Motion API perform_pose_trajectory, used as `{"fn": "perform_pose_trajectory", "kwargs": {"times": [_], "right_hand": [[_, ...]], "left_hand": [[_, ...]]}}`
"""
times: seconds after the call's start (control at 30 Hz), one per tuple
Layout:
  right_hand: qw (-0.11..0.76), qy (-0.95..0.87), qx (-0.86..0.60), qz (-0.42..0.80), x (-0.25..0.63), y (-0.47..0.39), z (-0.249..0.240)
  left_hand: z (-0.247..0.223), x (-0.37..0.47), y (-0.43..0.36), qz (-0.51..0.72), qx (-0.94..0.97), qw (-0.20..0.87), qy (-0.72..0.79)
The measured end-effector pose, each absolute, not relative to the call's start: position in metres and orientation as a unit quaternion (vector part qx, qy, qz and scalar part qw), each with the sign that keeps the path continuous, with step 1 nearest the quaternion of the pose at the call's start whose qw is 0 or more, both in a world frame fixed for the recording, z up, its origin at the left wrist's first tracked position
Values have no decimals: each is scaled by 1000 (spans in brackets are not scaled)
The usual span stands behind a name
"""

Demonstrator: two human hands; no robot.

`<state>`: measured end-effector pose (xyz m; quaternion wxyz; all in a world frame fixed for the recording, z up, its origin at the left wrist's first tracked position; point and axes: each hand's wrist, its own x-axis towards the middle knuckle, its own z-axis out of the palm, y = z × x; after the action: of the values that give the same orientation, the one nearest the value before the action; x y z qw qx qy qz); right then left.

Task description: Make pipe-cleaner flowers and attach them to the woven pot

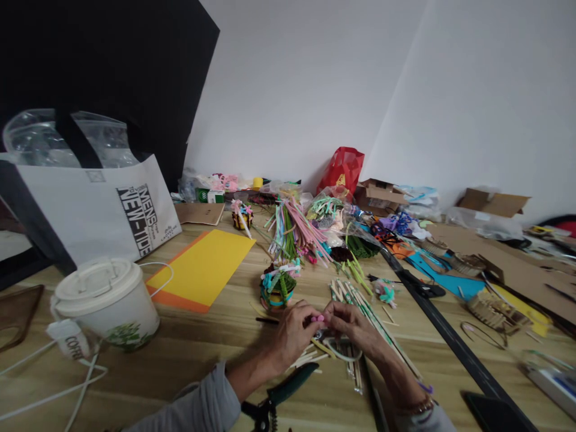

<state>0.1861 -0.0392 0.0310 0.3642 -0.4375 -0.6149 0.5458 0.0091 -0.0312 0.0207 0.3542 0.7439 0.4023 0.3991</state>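
My left hand [294, 333] and my right hand [353, 327] meet over the wooden table, fingertips nearly touching. Pinched in the left fingers is a small pink fuzzy piece [317, 318], which looks like pipe cleaner. The right fingers close at its other side; whether they grip it too is hidden. A pale curved strip [344, 355] hangs below the right hand. Just beyond the hands stands a small round basket [275, 294] decorated with green, pink and blue fuzzy stems. Beneath the wrists lie green-handled pliers or cutters [292, 384] and several short sticks [310, 358].
Bundles of coloured pipe cleaners [297, 231] lie behind the basket. Yellow sheets [211, 270], a white lidded bucket [108, 303] and a large bag [90, 210] are on the left. Long wrapped sticks [373, 321], a black strip [450, 342] and cardboard [508, 258] spread to the right.
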Motion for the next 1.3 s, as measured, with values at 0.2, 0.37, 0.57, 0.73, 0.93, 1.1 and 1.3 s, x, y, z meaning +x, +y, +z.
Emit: {"fn": "perform_pose_trajectory", "kwargs": {"times": [0.2,0.37,0.57,0.73,0.93,1.1,1.3], "right_hand": [[377,-611,-451,530,185,-39,32],[386,-606,-447,533,185,-39,31],[376,-616,-446,530,187,-41,34],[325,-699,-417,482,194,-46,44],[312,-745,-410,423,195,-46,49],[382,-632,-448,504,191,-38,33],[398,-598,-449,532,185,-38,29]], "left_hand": [[23,6,-25,388,757,354,388],[23,4,-21,404,754,370,362],[18,0,-11,349,712,511,332],[15,-3,-9,282,621,682,265],[24,-3,-17,240,542,771,233],[28,4,-19,359,533,700,311],[13,9,-15,420,514,679,313]]}}
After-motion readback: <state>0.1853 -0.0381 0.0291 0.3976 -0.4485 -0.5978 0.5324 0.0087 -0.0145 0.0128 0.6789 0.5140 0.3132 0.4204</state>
